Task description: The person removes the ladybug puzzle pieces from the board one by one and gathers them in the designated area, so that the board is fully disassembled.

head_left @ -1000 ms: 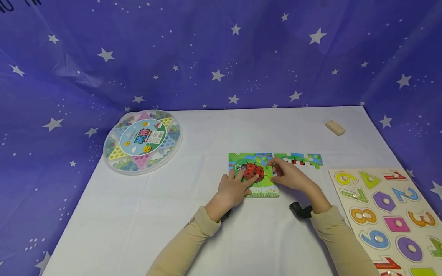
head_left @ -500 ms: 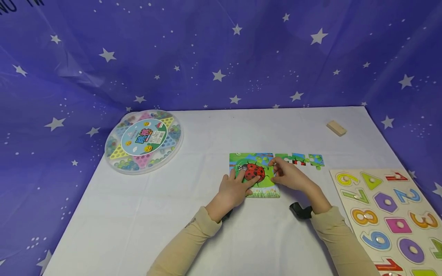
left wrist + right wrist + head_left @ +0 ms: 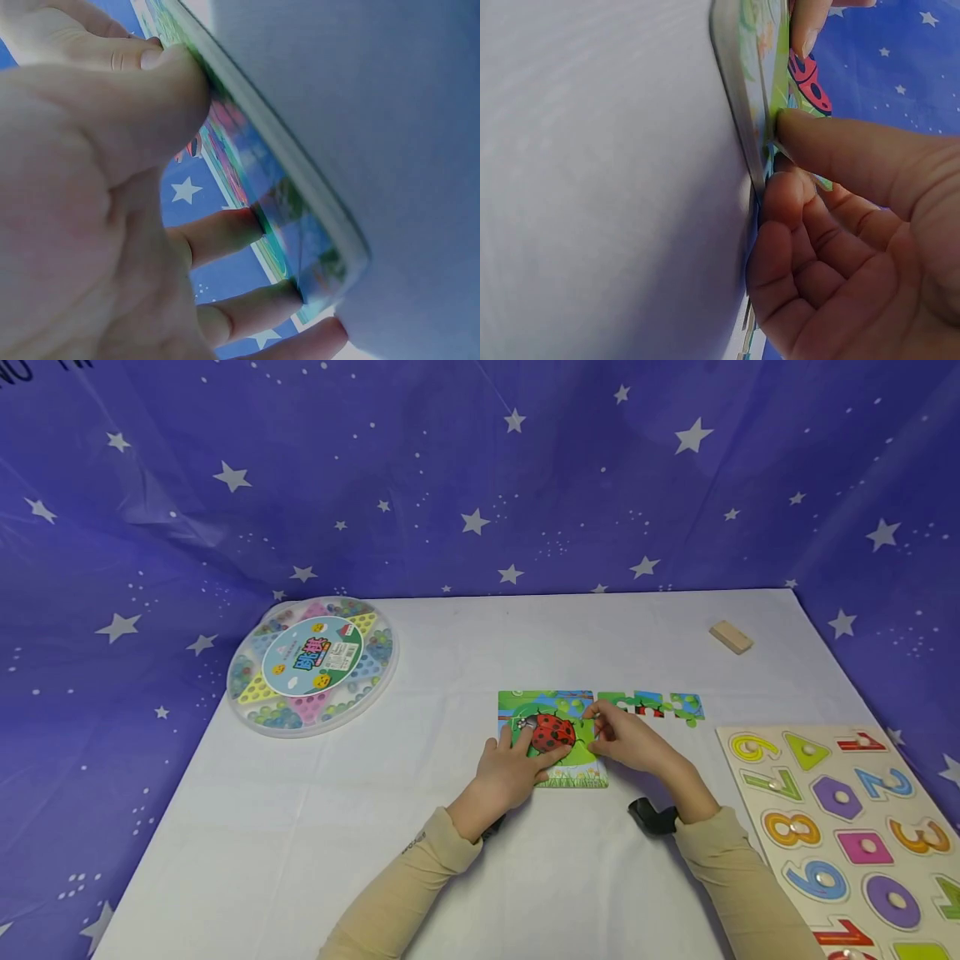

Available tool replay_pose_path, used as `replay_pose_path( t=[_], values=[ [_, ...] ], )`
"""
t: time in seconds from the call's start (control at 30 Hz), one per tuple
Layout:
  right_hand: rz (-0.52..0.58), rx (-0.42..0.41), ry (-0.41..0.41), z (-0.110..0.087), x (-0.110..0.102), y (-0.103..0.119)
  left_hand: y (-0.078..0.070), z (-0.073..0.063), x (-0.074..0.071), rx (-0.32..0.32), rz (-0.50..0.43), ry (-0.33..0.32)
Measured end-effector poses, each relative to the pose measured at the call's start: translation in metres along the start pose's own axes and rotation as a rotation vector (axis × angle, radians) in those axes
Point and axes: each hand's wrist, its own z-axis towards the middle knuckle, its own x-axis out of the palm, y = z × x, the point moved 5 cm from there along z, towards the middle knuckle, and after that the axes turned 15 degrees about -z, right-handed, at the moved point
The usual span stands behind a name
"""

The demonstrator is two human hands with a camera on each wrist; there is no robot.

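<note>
A square ladybug jigsaw puzzle (image 3: 558,777) lies flat at the middle of the table. My left hand (image 3: 506,777) rests on its left part with spread fingers, the fingertips on the picture. In the left wrist view the thumb touches the board close to its front edge. My right hand (image 3: 633,742) is at the puzzle's right side, pinching a green puzzle piece (image 3: 585,732) between thumb and index finger. Its other fingers curl beside the board edge (image 3: 731,97) in the right wrist view. Several loose puzzle pieces (image 3: 686,706) lie in a row behind the right hand.
A round marble board game (image 3: 311,668) in a clear case lies at the back left. A wooden board with number and shape pieces (image 3: 813,768) fills the right front. A small wooden block (image 3: 730,637) lies at the back right. A starry curtain (image 3: 480,468) surrounds the table.
Both hands stay nearly in place on the puzzle. The left hand's index finger and thumb have shifted very slightly; the loose pieces have not moved.
</note>
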Motion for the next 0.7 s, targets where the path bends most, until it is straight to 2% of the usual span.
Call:
replay_pose_path(
  t=[0.17,0.3,0.7],
  values=[
    [-0.043,-0.025,0.028,0.0013,0.0003,0.0001,-0.0003,0.0008,0.0004,0.007,-0.009,0.010],
    [-0.062,-0.050,0.029,0.0052,-0.0028,0.0013,0.0007,0.0027,-0.0021,0.006,0.002,-0.008],
    [-0.057,-0.026,0.055,0.0019,-0.0001,-0.0008,-0.0018,0.0022,-0.0002,0.021,-0.009,0.000]
  ],
)
